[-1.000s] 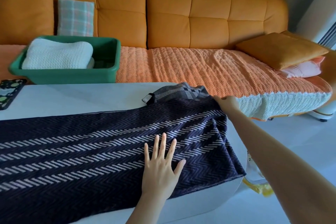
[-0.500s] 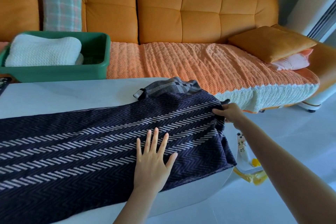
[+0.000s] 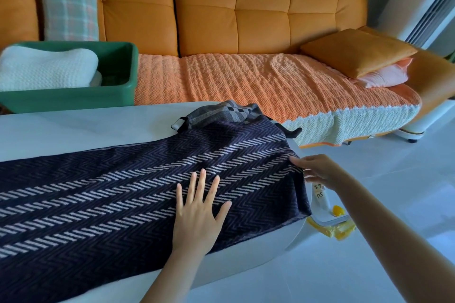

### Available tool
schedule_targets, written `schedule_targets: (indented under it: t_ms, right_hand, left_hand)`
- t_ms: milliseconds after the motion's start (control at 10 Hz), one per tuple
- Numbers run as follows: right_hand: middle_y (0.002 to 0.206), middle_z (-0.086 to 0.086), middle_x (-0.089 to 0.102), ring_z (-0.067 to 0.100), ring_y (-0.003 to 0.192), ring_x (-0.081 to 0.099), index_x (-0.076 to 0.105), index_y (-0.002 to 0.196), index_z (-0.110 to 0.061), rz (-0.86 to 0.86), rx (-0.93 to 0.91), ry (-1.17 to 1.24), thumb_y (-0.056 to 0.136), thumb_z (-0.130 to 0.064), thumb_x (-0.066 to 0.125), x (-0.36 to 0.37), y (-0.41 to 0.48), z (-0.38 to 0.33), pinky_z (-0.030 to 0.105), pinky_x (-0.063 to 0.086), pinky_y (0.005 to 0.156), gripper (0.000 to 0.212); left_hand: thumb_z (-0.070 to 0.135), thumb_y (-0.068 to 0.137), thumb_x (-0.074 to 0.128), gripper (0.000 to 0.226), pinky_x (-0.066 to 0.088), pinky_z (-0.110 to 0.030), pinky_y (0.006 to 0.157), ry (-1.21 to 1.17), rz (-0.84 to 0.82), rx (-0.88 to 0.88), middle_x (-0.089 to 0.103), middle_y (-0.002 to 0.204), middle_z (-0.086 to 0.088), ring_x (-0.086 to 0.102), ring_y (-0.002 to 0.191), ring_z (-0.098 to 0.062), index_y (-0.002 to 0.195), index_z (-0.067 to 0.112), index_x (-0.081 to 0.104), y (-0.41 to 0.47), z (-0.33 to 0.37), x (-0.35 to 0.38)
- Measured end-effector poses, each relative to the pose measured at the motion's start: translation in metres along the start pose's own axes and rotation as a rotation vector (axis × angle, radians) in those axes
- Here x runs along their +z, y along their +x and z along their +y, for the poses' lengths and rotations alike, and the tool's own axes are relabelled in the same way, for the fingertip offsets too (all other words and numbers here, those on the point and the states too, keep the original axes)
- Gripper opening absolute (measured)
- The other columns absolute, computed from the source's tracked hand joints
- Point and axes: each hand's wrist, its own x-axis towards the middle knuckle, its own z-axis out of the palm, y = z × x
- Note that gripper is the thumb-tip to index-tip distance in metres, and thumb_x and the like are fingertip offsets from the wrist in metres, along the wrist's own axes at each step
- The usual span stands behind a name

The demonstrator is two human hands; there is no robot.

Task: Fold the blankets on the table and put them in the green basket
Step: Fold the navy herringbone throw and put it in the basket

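A dark navy blanket [image 3: 118, 194] with pale herringbone stripes lies spread along the white table [image 3: 73, 130], its right end hanging over the table's rounded end. My left hand [image 3: 199, 214] presses flat on it, fingers spread. At the blanket's right edge, my right hand [image 3: 317, 170] pinches the fabric. A grey checked blanket [image 3: 221, 115] peeks out from under the far side of the dark one. The green basket [image 3: 73, 101] sits on the sofa at the left, beyond the table, with a folded white blanket [image 3: 44, 66] inside.
An orange sofa [image 3: 246, 12] with an orange quilted cover runs behind the table. A plaid cushion [image 3: 70, 13] leans behind the basket, and orange and pink pillows [image 3: 357, 56] lie at the right. A white and yellow object [image 3: 330, 219] stands on the floor by the table's end.
My right hand has slid from the blanket's far corner down along its right edge towards me. My left hand has stayed flat on the blanket. The camera has shifted slightly.
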Motion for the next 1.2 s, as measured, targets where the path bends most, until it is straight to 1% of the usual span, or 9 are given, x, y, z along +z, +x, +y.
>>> schedule_targets:
  t_ms: [200,300,400,500,600,800,1000,1100,1200]
  right_hand:
    - [0.075,0.010,0.061,0.020,0.070,0.056,0.065,0.089,0.002,0.050,-0.101,-0.091,0.090,-0.002,0.058,0.001,0.005,0.008,0.021,0.047,0.060,0.009]
    - [0.076,0.010,0.065,0.021,0.073,0.061,0.066,0.089,0.000,0.013,-0.073,-0.091,0.088,-0.019,0.065,-0.001,0.000,0.008,0.023,0.048,0.060,0.020]
    - [0.040,-0.002,0.054,0.015,0.047,0.059,0.051,0.049,-0.009,-0.030,-0.010,-0.239,0.075,-0.027,0.078,-0.002,-0.009,0.010,0.025,0.048,0.054,0.041]
    - [0.040,0.002,0.053,0.017,0.044,0.055,0.049,0.043,-0.007,-0.005,-0.011,-0.209,0.073,-0.017,0.079,0.000,-0.013,0.017,0.027,0.051,0.052,0.043]
    - [0.058,0.012,0.063,0.019,0.051,0.060,0.067,0.071,0.009,0.034,-0.027,-0.088,0.074,-0.022,0.078,-0.005,-0.018,0.023,0.024,0.055,0.053,0.033]
    - [0.063,0.004,0.058,0.020,0.057,0.054,0.059,0.065,-0.008,0.313,-0.194,-0.167,0.069,-0.023,0.082,0.001,-0.035,0.053,0.031,0.044,0.055,0.028]
    - [0.070,0.001,0.059,0.015,0.068,0.054,0.059,0.068,-0.013,0.360,-0.170,-0.116,0.071,-0.022,0.081,0.033,-0.060,0.079,0.027,0.040,0.062,0.024]
    - [0.065,0.000,0.060,0.018,0.061,0.054,0.062,0.071,-0.017,0.435,-0.193,-0.013,0.075,-0.016,0.077,0.035,-0.063,0.086,0.032,0.044,0.061,0.016]
    - [0.058,-0.007,0.062,0.009,0.051,0.053,0.064,0.070,-0.021,0.473,-0.208,0.001,0.078,-0.010,0.074,0.033,-0.065,0.090,0.030,0.045,0.055,0.017]
  left_hand:
    - [0.065,0.092,0.013,0.067,0.014,-0.051,0.110,-0.001,-0.001,-0.002,0.023,0.153,-0.006,0.021,0.141,-0.025,0.145,0.027,0.029,0.001,0.001,-0.001]
    - [0.065,0.092,0.013,0.067,0.014,-0.051,0.110,0.001,0.006,-0.003,0.023,0.153,-0.006,0.021,0.141,-0.025,0.145,0.027,0.029,0.000,0.000,-0.001]
    - [0.065,0.092,0.015,0.067,0.014,-0.051,0.110,0.000,0.005,-0.006,0.024,0.153,-0.006,0.022,0.141,-0.025,0.145,0.027,0.029,0.001,0.001,-0.001]
    - [0.065,0.092,0.015,0.067,0.013,-0.050,0.110,0.002,0.008,-0.005,0.023,0.153,-0.006,0.022,0.141,-0.025,0.145,0.027,0.029,0.001,0.001,0.000]
    - [0.065,0.092,0.016,0.066,0.012,-0.050,0.111,-0.005,0.011,-0.006,0.024,0.153,-0.006,0.022,0.141,-0.024,0.145,0.027,0.029,0.000,0.000,0.000]
    - [0.064,0.091,0.019,0.066,0.012,-0.049,0.111,-0.015,0.018,-0.007,0.024,0.153,-0.006,0.022,0.141,-0.024,0.144,0.027,0.030,0.001,0.000,0.000]
    - [0.063,0.091,0.019,0.066,0.012,-0.049,0.111,-0.004,0.026,-0.001,0.024,0.153,-0.007,0.023,0.141,-0.024,0.144,0.027,0.030,0.000,0.000,0.001]
    - [0.063,0.091,0.020,0.066,0.012,-0.049,0.111,-0.007,0.025,-0.001,0.026,0.152,-0.007,0.024,0.140,-0.024,0.144,0.026,0.031,0.000,0.000,0.001]
    - [0.064,0.091,0.019,0.066,0.012,-0.049,0.110,-0.005,0.022,-0.004,0.026,0.152,-0.007,0.024,0.140,-0.024,0.144,0.026,0.031,0.001,0.000,0.002]
